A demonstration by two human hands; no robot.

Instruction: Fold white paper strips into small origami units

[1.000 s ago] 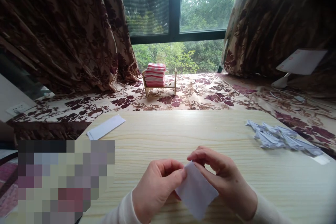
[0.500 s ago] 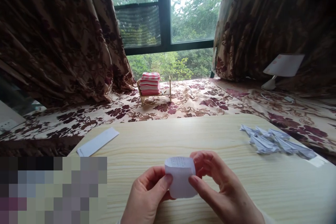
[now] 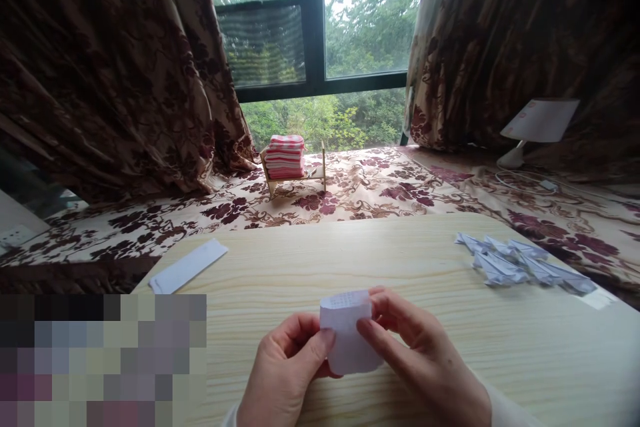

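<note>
A small piece of white paper (image 3: 350, 340), bent over on itself with faint print along its upper part, is held above the table in front of me. My left hand (image 3: 295, 363) pinches its left edge, the thumb on the near face and the fingers behind. At the right edge, my right hand (image 3: 417, 350) has its thumb on the near face and its fingers curled behind the top corner. The fingertips behind the paper are partly hidden.
On the wooden tabletop (image 3: 280, 260), a stack of white paper strips (image 3: 193, 265) lies at the left and several folded paper shapes (image 3: 520, 261) lie at the right. Beyond stand a small rack with folded red-and-white cloths (image 3: 285, 157) and a white lamp (image 3: 540, 121). Pixelation covers the lower left.
The paper has tilted slightly and sits a little further right in my hands. My right thumb has slid inward and up on its near face. The rest of the table looks unchanged.
</note>
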